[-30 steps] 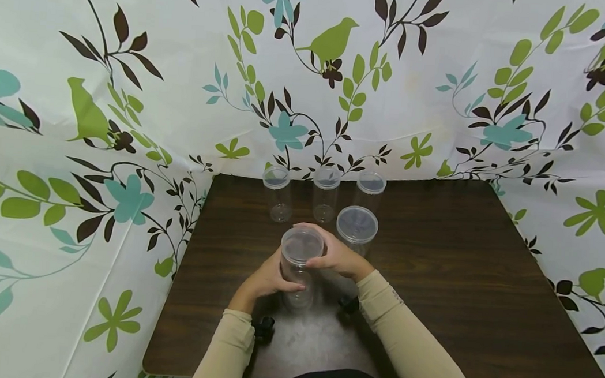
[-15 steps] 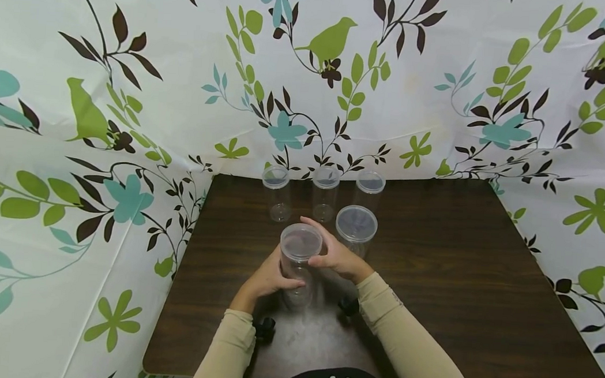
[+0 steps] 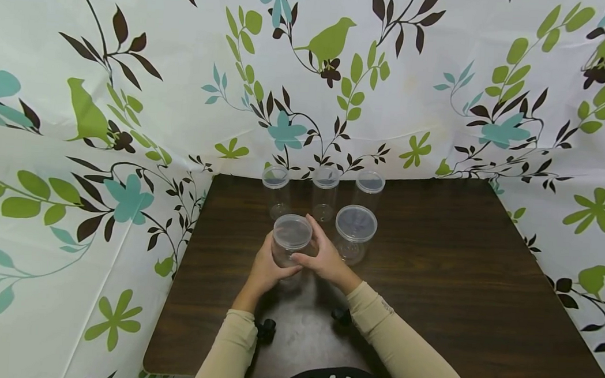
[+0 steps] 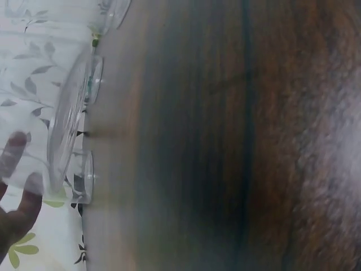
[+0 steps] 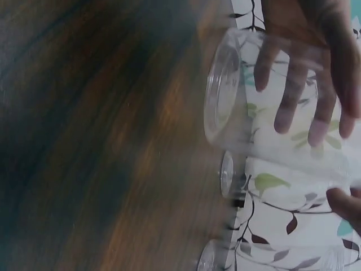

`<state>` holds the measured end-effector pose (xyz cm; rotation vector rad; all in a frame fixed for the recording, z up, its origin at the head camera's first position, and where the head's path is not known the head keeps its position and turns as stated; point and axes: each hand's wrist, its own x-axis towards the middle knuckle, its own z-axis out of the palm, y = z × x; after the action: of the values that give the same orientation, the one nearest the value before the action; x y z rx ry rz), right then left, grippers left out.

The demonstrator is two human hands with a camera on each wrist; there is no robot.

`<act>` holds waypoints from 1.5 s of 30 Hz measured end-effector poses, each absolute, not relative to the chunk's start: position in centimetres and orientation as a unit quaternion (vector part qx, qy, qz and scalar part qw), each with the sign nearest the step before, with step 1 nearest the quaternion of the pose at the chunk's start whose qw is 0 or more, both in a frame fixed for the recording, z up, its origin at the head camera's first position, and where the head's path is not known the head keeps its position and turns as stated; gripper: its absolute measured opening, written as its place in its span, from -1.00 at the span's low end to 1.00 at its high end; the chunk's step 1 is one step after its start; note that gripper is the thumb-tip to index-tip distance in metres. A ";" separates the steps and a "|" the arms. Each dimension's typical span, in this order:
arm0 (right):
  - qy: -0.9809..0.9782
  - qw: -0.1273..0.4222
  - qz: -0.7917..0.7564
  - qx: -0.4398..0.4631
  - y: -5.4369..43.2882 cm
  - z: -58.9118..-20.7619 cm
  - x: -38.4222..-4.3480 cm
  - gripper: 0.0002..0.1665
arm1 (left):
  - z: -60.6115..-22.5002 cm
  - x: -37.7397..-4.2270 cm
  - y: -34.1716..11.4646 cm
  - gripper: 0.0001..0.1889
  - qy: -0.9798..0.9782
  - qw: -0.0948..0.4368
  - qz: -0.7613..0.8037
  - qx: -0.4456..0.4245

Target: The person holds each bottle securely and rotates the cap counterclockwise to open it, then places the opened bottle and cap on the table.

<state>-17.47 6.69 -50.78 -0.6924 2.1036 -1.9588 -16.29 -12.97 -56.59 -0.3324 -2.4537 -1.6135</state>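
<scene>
A clear plastic jar (image 3: 291,240) with a translucent lid is held upright between both hands. From the left side, my left hand (image 3: 268,265) grips its wall, its fingers visible through the clear plastic in the right wrist view. My right hand (image 3: 324,257) holds the jar from the right, thumb across the front just under the lid. Both wrist views show the round base of the jar (image 5: 223,84) raised above the table. Close to the right hand stands another wide lidded jar (image 3: 356,227).
Along the back edge of the brown wooden table (image 3: 458,279) stand a left jar (image 3: 276,190), a middle jar (image 3: 325,193) and a right jar (image 3: 369,187), all clear and lidded. Behind them hangs a patterned cloth (image 3: 184,89) with birds and leaves.
Both hands have raised the jar and carried it slightly forward and to the left, toward the left back jar. The other jars have stayed put.
</scene>
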 end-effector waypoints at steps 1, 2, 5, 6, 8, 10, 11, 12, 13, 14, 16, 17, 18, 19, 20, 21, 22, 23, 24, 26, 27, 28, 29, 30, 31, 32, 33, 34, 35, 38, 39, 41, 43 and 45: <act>0.713 0.088 -0.658 -0.224 6.5 -50.8 -17.4 0.48 | -56.7 -16.3 -12.9 0.14 -0.828 0.101 -0.540 -0.111; 0.716 0.082 -0.659 -0.216 6.3 -50.8 -17.3 0.48 | -56.7 -16.3 -12.8 0.14 -0.832 0.110 -0.533 -0.110; 0.724 0.065 -0.661 -0.186 5.7 -50.8 -17.0 0.49 | -56.4 -16.2 -12.4 0.13 -0.841 0.129 -0.515 -0.101; 0.723 0.059 -0.665 -0.177 5.5 -50.8 -16.9 0.47 | -56.3 -16.2 -12.3 0.13 -0.844 0.133 -0.510 -0.097; 0.723 0.044 -0.671 -0.159 5.1 -50.3 -16.5 0.44 | -56.1 -16.1 -12.1 0.12 -0.852 0.134 -0.498 -0.091; 0.731 0.017 -0.668 -0.139 4.7 -50.3 -16.3 0.41 | -56.0 -16.1 -11.9 0.12 -0.858 0.132 -0.488 -0.087; 0.735 0.003 -0.666 -0.128 4.5 -50.3 -16.2 0.37 | -55.9 -16.1 -11.8 0.11 -0.860 0.130 -0.485 -0.088; 0.740 -0.013 -0.662 -0.120 4.3 -50.3 -16.2 0.33 | -55.9 -16.2 -11.8 0.11 -0.861 0.130 -0.483 -0.092; 0.745 -0.027 -0.658 -0.110 4.1 -50.1 -16.1 0.28 | -55.8 -16.2 -11.7 0.11 -0.862 0.130 -0.481 -0.096; 0.749 -0.042 -0.653 -0.102 4.0 -50.6 -16.2 0.24 | -55.8 -16.2 -11.7 0.11 -0.862 0.133 -0.479 -0.102; 0.753 -0.053 -0.649 -0.097 3.8 -49.8 -15.9 0.15 | -55.8 -16.1 -11.8 0.11 -0.860 0.135 -0.480 -0.112; 0.752 -0.054 -0.649 -0.101 3.9 -49.2 -15.7 0.10 | -55.9 -16.1 -11.9 0.12 -0.858 0.136 -0.481 -0.119; 0.754 -0.052 -0.646 -0.108 3.9 -48.6 -15.5 0.06 | -56.0 -16.1 -12.0 0.12 -0.856 0.136 -0.483 -0.126; 0.753 -0.045 -0.646 -0.116 4.0 -48.1 -15.4 0.02 | -56.0 -16.1 -12.1 0.12 -0.855 0.132 -0.485 -0.131; 0.751 -0.036 -0.646 -0.128 4.3 -47.6 -15.3 0.00 | -56.0 -16.1 -12.2 0.12 -0.852 0.128 -0.488 -0.138; 0.749 -0.025 -0.647 -0.143 4.6 -47.1 -15.2 -0.03 | -56.0 -16.1 -12.3 0.12 -0.849 0.120 -0.493 -0.146; 0.745 -0.011 -0.648 -0.160 5.0 -46.8 -15.3 -0.04 | -55.9 -16.1 -12.5 0.12 -0.845 0.112 -0.500 -0.154; 0.737 0.009 -0.652 -0.177 5.4 -47.1 -15.7 -0.05 | -55.8 -16.0 -12.6 0.12 -0.842 0.098 -0.506 -0.159; 0.731 0.028 -0.654 -0.195 5.9 -47.5 -16.1 -0.05 | -55.7 -15.9 -12.7 0.11 -0.841 0.083 -0.509 -0.164; 0.710 0.071 -0.661 -0.233 6.9 -48.3 -17.0 -0.03 | -55.3 -15.8 -13.0 0.09 -0.836 0.051 -0.517 -0.178; 0.699 0.095 -0.663 -0.251 7.4 -48.8 -17.5 -0.01 | -55.1 -15.7 -13.0 0.09 -0.833 0.032 -0.521 -0.184; 0.691 0.116 -0.662 -0.267 7.9 -49.2 -17.9 0.02 | -55.0 -15.6 -13.1 0.10 -0.830 0.013 -0.525 -0.190; 0.679 0.137 -0.664 -0.283 8.3 -49.6 -18.3 0.04 | -54.8 -15.5 -13.1 0.11 -0.826 -0.007 -0.528 -0.196; 0.669 0.154 -0.663 -0.300 8.7 -49.7 -18.6 0.06 | -54.6 -15.5 -13.1 0.13 -0.820 -0.025 -0.534 -0.204; 0.658 0.171 -0.663 -0.314 9.1 -49.9 -18.9 0.09 | -54.4 -15.4 -13.1 0.16 -0.813 -0.044 -0.540 -0.212; 0.648 0.185 -0.661 -0.328 9.4 -50.0 -19.1 0.12 | -54.2 -15.3 -13.1 0.18 -0.808 -0.062 -0.545 -0.216; 0.642 0.196 -0.659 -0.340 9.6 -50.1 -19.3 0.15 | -54.1 -15.3 -13.1 0.19 -0.804 -0.075 -0.547 -0.220; 0.636 0.206 -0.656 -0.351 9.8 -50.2 -19.5 0.18 | -54.0 -15.2 -13.1 0.20 -0.799 -0.088 -0.551 -0.224; 0.629 0.216 -0.655 -0.358 10.0 -50.3 -19.6 0.21 | -54.0 -15.2 -13.1 0.21 -0.795 -0.097 -0.553 -0.229; 0.622 0.233 -0.647 -0.373 10.3 -50.5 -19.8 0.29 | -54.1 -15.1 -12.9 0.19 -0.790 -0.107 -0.556 -0.237; 0.619 0.237 -0.648 -0.375 10.3 -50.5 -19.8 0.30 | -54.2 -15.0 -12.9 0.19 -0.787 -0.106 -0.558 -0.240; 0.616 0.239 -0.650 -0.375 10.2 -50.5 -19.8 0.30 | -54.3 -15.0 -12.8 0.21 -0.783 -0.103 -0.564 -0.241; 0.615 0.237 -0.652 -0.375 10.2 -50.5 -19.8 0.28 | -54.5 -15.0 -12.7 0.21 -0.780 -0.098 -0.570 -0.239; 0.615 0.235 -0.654 -0.372 10.2 -50.6 -19.7 0.27 | -54.7 -15.0 -12.7 0.21 -0.779 -0.094 -0.573 -0.238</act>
<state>-19.74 10.19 -50.63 -1.0202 1.6877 -1.7957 -15.03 -12.71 -54.69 -0.7947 -2.6047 -1.9165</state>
